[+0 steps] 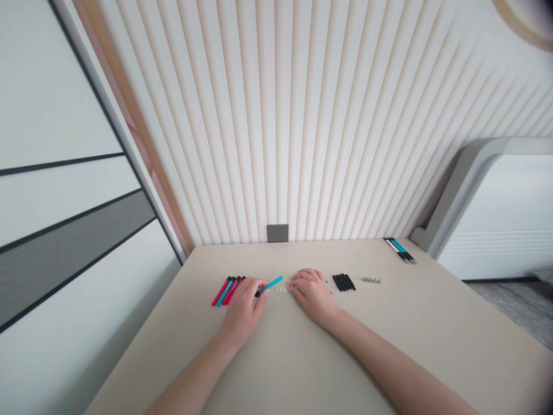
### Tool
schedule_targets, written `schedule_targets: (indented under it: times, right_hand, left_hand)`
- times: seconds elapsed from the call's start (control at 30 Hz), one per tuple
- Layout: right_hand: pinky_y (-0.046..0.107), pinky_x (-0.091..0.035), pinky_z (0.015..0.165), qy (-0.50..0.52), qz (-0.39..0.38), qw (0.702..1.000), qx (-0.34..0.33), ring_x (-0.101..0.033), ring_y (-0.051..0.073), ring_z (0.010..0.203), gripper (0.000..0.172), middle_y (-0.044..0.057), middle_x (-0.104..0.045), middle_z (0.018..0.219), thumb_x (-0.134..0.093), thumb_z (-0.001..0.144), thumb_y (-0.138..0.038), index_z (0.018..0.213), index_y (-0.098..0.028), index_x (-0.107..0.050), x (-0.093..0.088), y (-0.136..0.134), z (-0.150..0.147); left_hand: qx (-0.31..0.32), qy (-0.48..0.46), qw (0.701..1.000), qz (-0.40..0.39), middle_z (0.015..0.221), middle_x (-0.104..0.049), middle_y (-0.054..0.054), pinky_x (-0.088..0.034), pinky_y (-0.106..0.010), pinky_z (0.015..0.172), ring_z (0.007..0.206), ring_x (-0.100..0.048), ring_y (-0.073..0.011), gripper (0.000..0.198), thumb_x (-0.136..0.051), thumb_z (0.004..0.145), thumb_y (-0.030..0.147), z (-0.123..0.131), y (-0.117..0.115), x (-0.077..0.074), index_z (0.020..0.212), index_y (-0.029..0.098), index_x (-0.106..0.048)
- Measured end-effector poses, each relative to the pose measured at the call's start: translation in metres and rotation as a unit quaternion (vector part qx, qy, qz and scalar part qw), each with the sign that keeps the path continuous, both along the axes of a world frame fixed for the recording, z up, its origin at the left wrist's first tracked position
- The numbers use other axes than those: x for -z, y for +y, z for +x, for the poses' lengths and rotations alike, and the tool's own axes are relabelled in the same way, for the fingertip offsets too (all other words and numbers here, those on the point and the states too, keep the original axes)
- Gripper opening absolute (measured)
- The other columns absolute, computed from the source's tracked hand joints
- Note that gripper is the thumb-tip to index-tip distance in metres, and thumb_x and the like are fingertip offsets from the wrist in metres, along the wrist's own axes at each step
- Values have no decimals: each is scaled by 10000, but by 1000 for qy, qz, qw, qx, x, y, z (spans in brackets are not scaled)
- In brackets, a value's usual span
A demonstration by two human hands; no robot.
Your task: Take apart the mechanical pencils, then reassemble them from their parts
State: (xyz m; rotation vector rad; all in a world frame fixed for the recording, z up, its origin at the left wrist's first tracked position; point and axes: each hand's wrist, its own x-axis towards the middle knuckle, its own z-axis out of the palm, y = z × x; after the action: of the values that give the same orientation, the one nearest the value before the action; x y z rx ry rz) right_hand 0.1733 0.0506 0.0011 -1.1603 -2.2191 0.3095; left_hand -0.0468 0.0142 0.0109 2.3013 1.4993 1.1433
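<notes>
My left hand (245,305) is closed on a blue pen barrel (275,282) with a black end, which slants up to the right above the table. Just left of that hand lies a row of red and blue pen barrels (223,292) with black ends, partly covered by the fingers. Several small clear pieces (280,289) lie between my hands. My right hand (314,294) rests low over the table beside them, its fingers curled and pressed together. Something small shows at its fingertips, but I cannot make out what. Thin small parts poke out behind this hand, mostly hidden.
Right of my right hand lie a row of black grip-like tubes (344,282) and several small metallic tips (371,280). Pens (400,251), white and blue with black, lie at the far right corner of the table (276,369). A ribbed wall with a socket (277,233) stands behind.
</notes>
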Motion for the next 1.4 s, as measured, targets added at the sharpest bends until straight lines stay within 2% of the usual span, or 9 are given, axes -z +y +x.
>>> schedule_targets:
  times: [0.13,0.23,0.4,0.57,0.73,1.0,1.23,1.4]
  right_hand:
    - [350,-478,858,58,-23,998,-31,-626,199,930,216,65,-709,969,-475,956,-223,1023,-207,-680,0,-10,20]
    - [331,-500,851,105,-18,994,-38,-624,197,950,253,82,-687,1007,-448,971,-246,1091,-217,-669,-4,-24,36]
    - [305,-524,767,116,-15,992,-49,-624,186,873,299,86,-667,956,-421,986,-258,1175,-232,-651,-16,-40,51]
    - [329,-528,732,90,12,995,-32,-620,196,803,253,68,-680,833,-509,955,-324,1136,-228,-658,-18,-41,50]
    - [344,-517,747,85,24,993,-82,-624,194,814,218,73,-704,864,-502,963,-307,1048,-234,-689,-18,-43,50]
    - [355,-506,761,79,18,991,-107,-615,195,835,228,69,-702,902,-483,972,-275,1079,-238,-680,-21,-46,49]
    - [359,-500,770,69,29,992,-102,-613,197,834,220,68,-700,904,-495,966,-276,1089,-238,-674,-20,-46,49]
    - [344,-495,753,69,48,990,-116,-622,192,812,211,69,-709,885,-510,962,-278,1094,-222,-665,-17,-45,48]
  left_hand:
    - [20,2,1000,-17,944,-638,-64,-494,-366,817,908,-602,-217,121,-462,951,263,4,-4,-3,972,201,-564]
    - [63,25,997,-24,928,-647,-59,-488,-362,810,890,-602,-215,108,-474,941,240,10,-10,-6,970,201,-571]
    - [105,56,992,-33,909,-647,-51,-478,-352,798,878,-598,-213,88,-492,934,205,23,-22,-9,969,206,-573]
    - [120,55,990,-42,909,-650,-53,-474,-355,803,878,-594,-213,91,-499,940,211,27,-26,-10,980,210,-580]
    - [129,63,988,-50,910,-647,-56,-473,-349,790,872,-590,-215,96,-486,948,221,27,-27,-10,974,206,-577]
    - [126,70,988,-59,905,-637,-46,-465,-335,783,871,-583,-211,76,-492,951,221,27,-27,-10,970,204,-564]
    - [131,81,987,-55,898,-639,-55,-467,-339,768,859,-576,-216,97,-482,956,228,26,-26,-12,971,199,-573]
    - [162,92,981,-59,912,-639,-58,-471,-349,793,882,-568,-218,104,-484,960,227,25,-25,-12,993,196,-577]
